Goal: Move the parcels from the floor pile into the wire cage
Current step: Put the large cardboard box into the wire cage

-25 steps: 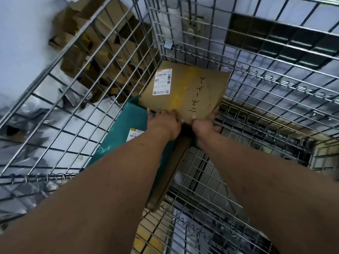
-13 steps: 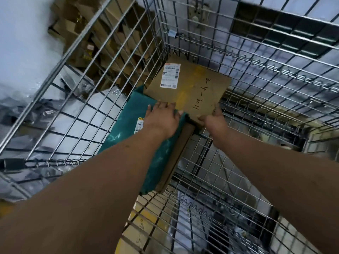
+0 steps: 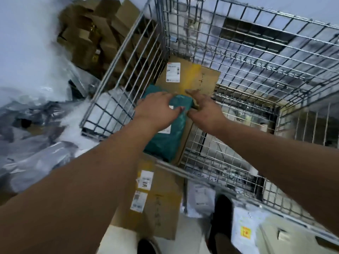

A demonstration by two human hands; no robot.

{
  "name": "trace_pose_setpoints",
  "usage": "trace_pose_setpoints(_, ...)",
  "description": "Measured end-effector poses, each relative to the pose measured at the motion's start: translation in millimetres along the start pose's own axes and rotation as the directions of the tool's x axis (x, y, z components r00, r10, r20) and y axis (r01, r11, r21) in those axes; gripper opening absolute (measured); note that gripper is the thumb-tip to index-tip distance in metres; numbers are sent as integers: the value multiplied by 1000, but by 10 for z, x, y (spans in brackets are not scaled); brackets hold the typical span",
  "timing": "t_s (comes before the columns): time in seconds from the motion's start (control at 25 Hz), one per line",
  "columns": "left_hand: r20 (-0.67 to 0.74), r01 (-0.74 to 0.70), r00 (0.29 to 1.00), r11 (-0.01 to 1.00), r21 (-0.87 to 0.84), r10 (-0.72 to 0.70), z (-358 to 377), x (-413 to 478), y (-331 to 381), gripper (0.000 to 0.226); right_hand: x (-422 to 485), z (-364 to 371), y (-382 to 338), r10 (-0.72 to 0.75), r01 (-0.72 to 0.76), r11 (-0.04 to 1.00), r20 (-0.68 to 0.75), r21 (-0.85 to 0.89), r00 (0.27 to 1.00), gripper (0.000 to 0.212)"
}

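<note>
A flat cardboard parcel point(image 3: 194, 77) with a white label and handwriting lies in the far left corner of the wire cage point(image 3: 256, 52). In front of it a teal plastic mailer point(image 3: 165, 143) rests on another flat brown box point(image 3: 185, 143) along the cage's left wall. My left hand point(image 3: 157, 110) is spread over the teal mailer with its fingers straight, gripping nothing. My right hand point(image 3: 205, 110) is beside it, fingers extended toward the cardboard parcel's near edge, holding nothing.
On the floor before the cage lie a labelled cardboard box point(image 3: 157, 202) and white mailers point(image 3: 200, 200). Grey plastic bags point(image 3: 36, 153) pile up at the left. Stacked cartons point(image 3: 95, 33) stand behind the cage. My dark shoe point(image 3: 220, 226) is near the cage front.
Both hands let go of the cardboard parcel and drew back toward me with fingers spread. The parcel now lies flat in the corner. My view pulled up and back.
</note>
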State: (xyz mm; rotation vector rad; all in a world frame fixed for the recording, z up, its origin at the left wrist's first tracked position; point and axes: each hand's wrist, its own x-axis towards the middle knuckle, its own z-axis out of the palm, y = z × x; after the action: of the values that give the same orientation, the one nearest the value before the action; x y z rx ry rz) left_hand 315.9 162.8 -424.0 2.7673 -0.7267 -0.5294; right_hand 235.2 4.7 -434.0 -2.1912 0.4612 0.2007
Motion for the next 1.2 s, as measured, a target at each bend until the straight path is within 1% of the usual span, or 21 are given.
trace_pose_setpoints(0.08,-66,-29,997,999,-26,27,-195,-410,-105,64,-293,101,-288,-18,22,994,-42,106,999,60)
trace_pose_setpoints(0.2,-90,-72,994,995,-61,67,-397,-1013,-281,61,-780,251,-681,-8,25,978,-84,209,996,56)
trace_pose_setpoints(0.28,-132,-102,987,989,-106,88,-462,-1352,-405,57,-1117,352,-899,2,28,965,-114,261,993,53)
trace_pose_setpoints(0.44,-312,-165,946,963,-215,93,-303,-1979,-697,53,-1805,701,-1121,-33,91,953,-201,289,979,40)
trace_pose_setpoints(0.52,-344,-159,936,960,-230,73,-62,-2251,-862,54,-2084,981,-1035,-38,88,963,-194,256,980,38)
trace_pose_setpoints(0.56,-339,-151,938,962,-229,67,85,-2363,-955,56,-2191,1132,-949,-28,67,969,-166,239,986,39)
trace_pose_setpoints(0.68,-249,-92,967,977,-193,42,722,-2719,-1293,63,-2433,1683,-523,66,-66,988,4,136,998,48)
trace_pose_setpoints(0.8,-52,69,996,987,-144,-77,1356,-2976,-1602,75,-2505,2208,-16,193,-198,980,168,11,967,66)
trace_pose_setpoints(0.88,80,164,984,984,-74,-158,1693,-3029,-1791,84,-2474,2506,313,270,-266,963,232,-52,934,79)
trace_pose_setpoints(0.96,162,250,959,963,-105,-232,2119,-3028,-2004,93,-2396,2891,764,318,-291,947,272,-136,908,91)
trace_pose_setpoints(1.08,242,397,905,898,-187,-350,2867,-2829,-2456,105,-2120,3468,1506,364,-320,928,288,-190,886,103)
trace_pose_setpoints(1.12,264,433,886,883,-182,-381,3119,-2736,-2640,109,-2010,3641,1766,381,-331,920,289,-208,878,105)
trace_pose_setpoints(1.2,260,466,869,873,-144,-421,3507,-2555,-2995,115,-1806,3897,2175,421,-361,898,253,-252,871,110)
